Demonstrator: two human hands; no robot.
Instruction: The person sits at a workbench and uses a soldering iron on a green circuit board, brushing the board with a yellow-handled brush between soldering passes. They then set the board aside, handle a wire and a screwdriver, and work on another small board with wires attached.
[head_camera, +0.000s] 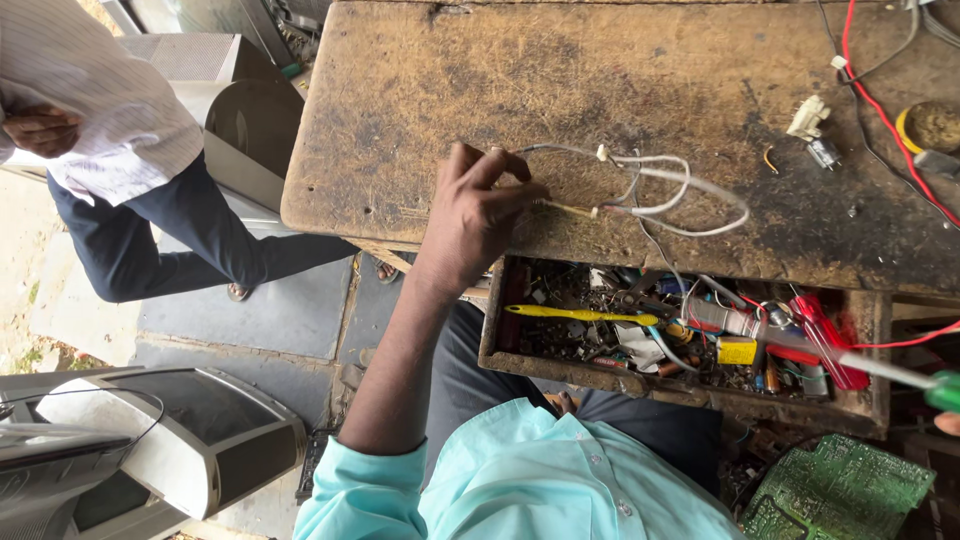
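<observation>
My left hand (475, 215) pinches the end of the loose bundle of thin white wires (655, 190), which lies on the worn brown wooden workbench (420, 90), above the open wooden drawer (515, 355). My right hand (948, 422) is almost out of view; it seems to hold a long green-handled screwdriver (880, 372), but I cannot tell the grip. If the tip slips, I think it could cut the thin wires.
</observation>
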